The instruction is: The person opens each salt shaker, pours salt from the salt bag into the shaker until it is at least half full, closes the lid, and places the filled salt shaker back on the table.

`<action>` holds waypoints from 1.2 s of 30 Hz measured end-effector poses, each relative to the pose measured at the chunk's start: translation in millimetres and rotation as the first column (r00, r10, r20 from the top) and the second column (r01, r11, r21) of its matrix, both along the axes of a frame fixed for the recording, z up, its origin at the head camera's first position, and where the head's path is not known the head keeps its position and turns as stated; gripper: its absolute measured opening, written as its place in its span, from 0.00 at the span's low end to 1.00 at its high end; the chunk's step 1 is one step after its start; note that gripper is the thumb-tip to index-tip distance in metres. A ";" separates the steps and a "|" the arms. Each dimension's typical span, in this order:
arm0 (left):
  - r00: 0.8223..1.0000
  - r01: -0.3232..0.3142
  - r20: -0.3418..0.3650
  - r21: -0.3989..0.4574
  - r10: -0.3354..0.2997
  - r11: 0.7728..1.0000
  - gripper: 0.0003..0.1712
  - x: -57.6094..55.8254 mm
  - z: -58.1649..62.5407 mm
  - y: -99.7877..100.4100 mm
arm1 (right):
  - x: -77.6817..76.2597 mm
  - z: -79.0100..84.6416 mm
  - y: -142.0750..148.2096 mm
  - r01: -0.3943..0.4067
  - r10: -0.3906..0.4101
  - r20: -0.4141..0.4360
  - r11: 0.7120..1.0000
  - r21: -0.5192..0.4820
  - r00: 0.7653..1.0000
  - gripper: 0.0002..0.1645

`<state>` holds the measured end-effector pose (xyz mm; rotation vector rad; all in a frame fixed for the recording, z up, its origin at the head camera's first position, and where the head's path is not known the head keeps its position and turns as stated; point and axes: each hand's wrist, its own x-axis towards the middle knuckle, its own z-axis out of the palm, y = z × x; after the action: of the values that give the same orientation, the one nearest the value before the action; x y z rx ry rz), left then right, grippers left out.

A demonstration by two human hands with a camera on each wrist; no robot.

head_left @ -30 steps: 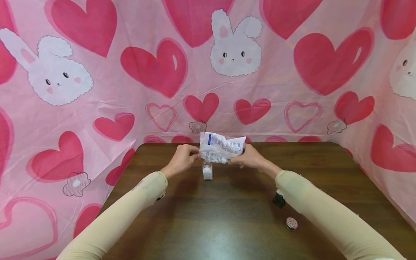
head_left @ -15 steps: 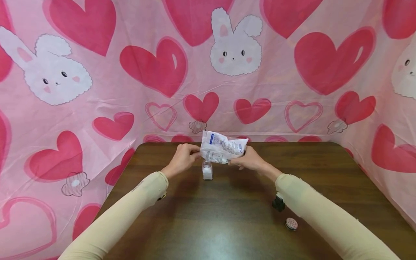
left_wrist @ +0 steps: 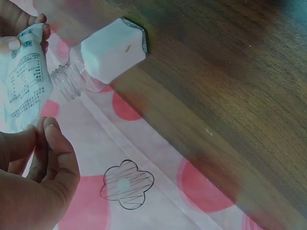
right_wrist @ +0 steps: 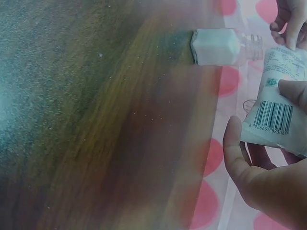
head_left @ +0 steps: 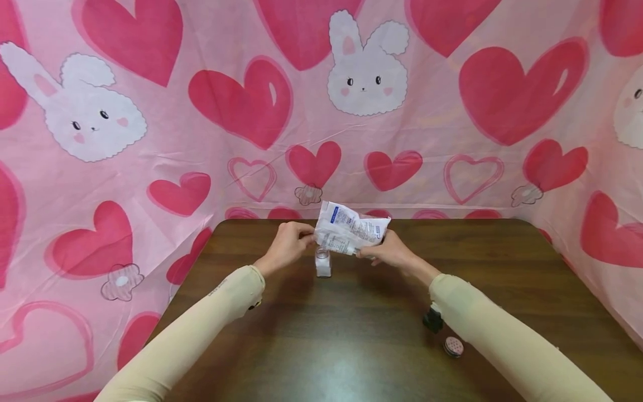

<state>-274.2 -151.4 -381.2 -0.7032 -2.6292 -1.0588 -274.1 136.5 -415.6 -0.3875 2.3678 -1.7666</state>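
A white plastic packet [head_left: 351, 230] with blue and dark print hangs tilted above a small clear glass jar [head_left: 323, 267]. My left hand [head_left: 285, 244] pinches the packet's left corner between thumb and fingers. Round its right end, my right hand [head_left: 394, 251] grips the packet, and a barcode shows there in the right wrist view. The jar stands upright and uncapped, its threaded neck [left_wrist: 66, 82] just below the packet's lower edge. White material [right_wrist: 218, 46] fills its body up to the shoulder. Whether anything is flowing from the packet cannot be seen.
A pink lid with holes [head_left: 454, 347] lies on the brown wooden table [head_left: 321, 340] near my right forearm. A small dark object [head_left: 432, 319] shows under the right cuff. Tiny white specks dot the tabletop in the wrist views. A pink heart-and-rabbit cloth [head_left: 281, 123] hangs behind.
The packet has shifted slightly right and tilts a little more, with my right hand moving along. My left hand still pinches its corner. The jar stays in place; the head view shifts slightly.
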 end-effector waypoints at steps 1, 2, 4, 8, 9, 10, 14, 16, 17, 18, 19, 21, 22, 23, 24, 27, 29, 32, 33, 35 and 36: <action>1.000 0.001 -0.002 0.002 -0.001 1.000 0.05 -0.1 -0.1 0.6 | 0.3 -1.0 0.4 0.002 -0.002 0.001 1.000 -0.006 1.000 0.28; 1.000 0.001 -0.004 0.003 -0.001 1.000 0.06 -0.3 -0.2 1.3 | 0.5 -2.1 0.8 0.000 0.000 0.001 1.000 -0.015 1.000 0.28; 1.000 0.001 -0.014 0.008 -0.001 1.000 0.06 -0.7 0.1 2.7 | 1.2 -3.9 1.3 0.001 -0.001 0.002 0.999 -0.032 1.000 0.29; 0.999 0.001 -0.037 0.019 0.000 1.000 0.05 -1.6 2.1 4.3 | 1.9 -6.5 0.9 0.006 -0.004 0.016 0.997 -0.083 1.000 0.29; 0.999 0.000 -0.040 0.022 0.000 1.000 0.05 -1.6 2.9 4.4 | 1.6 -7.3 0.5 0.007 -0.005 0.019 0.995 -0.095 1.000 0.29; 0.999 0.000 -0.039 0.025 0.001 1.000 0.05 -1.7 3.6 4.4 | 1.3 -8.2 0.3 0.007 -0.005 0.023 0.994 -0.107 1.000 0.29; 0.999 0.005 -0.035 0.031 -0.004 1.000 0.05 -1.5 5.3 4.8 | 1.2 -12.6 0.0 0.013 -0.009 0.033 0.991 -0.135 0.999 0.31; 0.999 0.009 -0.044 0.032 -0.008 0.999 0.05 -1.1 5.7 5.3 | 1.7 -15.2 0.1 0.016 -0.011 0.036 0.989 -0.146 0.999 0.33; 0.999 0.012 -0.052 0.034 -0.010 0.999 0.05 -0.6 6.0 5.8 | 2.2 -16.3 0.2 0.019 -0.013 0.039 0.988 -0.152 0.999 0.34; 0.998 0.015 -0.065 0.036 -0.013 0.999 0.05 0.1 6.5 6.7 | 3.1 -16.8 0.3 0.019 -0.012 0.041 0.987 -0.162 0.999 0.36; 0.997 0.016 -0.072 0.039 -0.014 0.999 0.04 0.7 7.2 7.7 | 4.3 -17.0 0.4 0.019 -0.012 0.041 0.985 -0.169 0.999 0.37; 0.996 0.019 -0.093 0.041 -0.015 0.999 0.04 2.3 9.0 10.1 | 5.8 -18.4 1.3 0.016 -0.007 0.044 0.981 -0.192 0.999 0.40; 0.994 0.021 -0.104 0.042 -0.017 0.999 0.04 2.9 9.9 11.7 | 6.3 -19.1 1.8 0.014 -0.005 0.047 0.979 -0.205 0.999 0.41; 0.994 0.022 -0.112 0.043 -0.017 0.999 0.04 3.2 10.8 13.0 | 7.0 -19.8 2.2 0.012 -0.001 0.051 0.976 -0.218 0.999 0.42; 0.993 0.022 -0.118 0.044 -0.017 0.999 0.04 3.5 11.8 14.4 | 7.8 -20.3 2.5 0.008 0.005 0.055 0.973 -0.231 0.998 0.43; 0.992 0.016 -0.129 0.047 -0.010 0.999 0.04 3.6 14.1 17.5 | 8.6 -23.3 2.4 0.009 0.013 0.079 0.962 -0.274 0.997 0.47; 0.991 0.009 -0.136 0.050 -0.002 0.999 0.04 4.3 15.7 19.5 | 10.1 -24.1 2.0 0.007 0.021 0.090 0.954 -0.298 0.996 0.50; 0.988 0.002 -0.155 0.052 0.006 0.999 0.04 5.6 17.9 22.9 | 11.7 -25.5 1.9 0.010 0.023 0.101 0.950 -0.312 0.995 0.51; 0.987 0.000 -0.162 0.051 0.008 0.999 0.04 5.9 18.4 24.0 | 12.1 -26.2 2.2 0.011 0.021 0.101 0.950 -0.311 0.995 0.51; 0.985 -0.002 -0.173 0.049 0.010 0.999 0.04 6.5 19.4 26.4 | 13.0 -27.7 2.8 0.019 0.015 0.107 0.952 -0.304 0.994 0.50; 0.984 -0.003 -0.177 0.050 0.012 0.999 0.04 6.7 19.9 27.6 | 13.6 -28.4 3.0 0.019 0.015 0.111 0.954 -0.300 0.994 0.48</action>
<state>-267.5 -123.9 -361.3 -0.7397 -2.4448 -1.0054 -260.6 139.5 -443.9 -0.3130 2.0273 -2.0968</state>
